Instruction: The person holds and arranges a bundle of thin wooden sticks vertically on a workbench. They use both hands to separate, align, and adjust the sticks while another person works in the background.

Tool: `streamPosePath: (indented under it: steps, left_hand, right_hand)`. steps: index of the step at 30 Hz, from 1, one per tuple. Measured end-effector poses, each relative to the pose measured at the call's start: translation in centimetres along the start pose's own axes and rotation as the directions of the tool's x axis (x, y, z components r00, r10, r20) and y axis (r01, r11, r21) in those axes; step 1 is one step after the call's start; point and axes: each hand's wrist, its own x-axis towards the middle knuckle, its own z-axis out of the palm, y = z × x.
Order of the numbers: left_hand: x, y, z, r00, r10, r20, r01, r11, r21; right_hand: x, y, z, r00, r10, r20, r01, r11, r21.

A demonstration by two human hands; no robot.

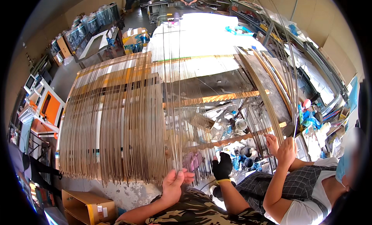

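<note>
My left hand is bare and closed round the lower ends of a bundle of thin metal rods that stand up steeply before me. My right hand, in a black glove with bare fingertips, is at the near ends of more thin rods. Its fingers are curled, and what they hold, if anything, is hidden. To the left, many rods lie side by side across a wooden rack. Notched wooden bars cross the rack under the sparser rods in the middle.
On my right, a co-worker in a mask grips long upright rods with both hands. Paint cans and litter show beneath the rack. A cardboard box stands at lower left; a white-covered table lies beyond.
</note>
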Motion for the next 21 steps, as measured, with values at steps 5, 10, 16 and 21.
streamPosePath:
  steps: [5, 10, 16, 21]
  left_hand:
    - [0.5, -0.2, 0.3, 0.995, 0.097, -0.002, -0.097, 0.992, 0.077]
    - [0.5, 0.6, 0.6, 0.999, 0.052, 0.007, -0.052, 0.997, 0.056]
    - [0.2, 1.0, 1.3, 0.999, 0.009, 0.032, -0.009, 1.0, 0.001]
    - [0.5, 1.3, 2.2, 0.989, 0.145, -0.003, -0.144, 0.986, 0.086]
  right_hand:
    - [-1.8, -8.1, -8.6, 0.67, -0.268, 0.692, -0.405, 0.649, 0.644]
    - [-1.4, -12.7, -11.0, 0.46, -0.158, 0.874, -0.645, 0.617, 0.451]
    - [-2.5, -12.4, -11.7, 0.64, -0.096, 0.762, -0.527, 0.667, 0.526]
    - [-2.9, -12.5, -11.0, 0.728, -0.044, 0.685, -0.503, 0.645, 0.575]
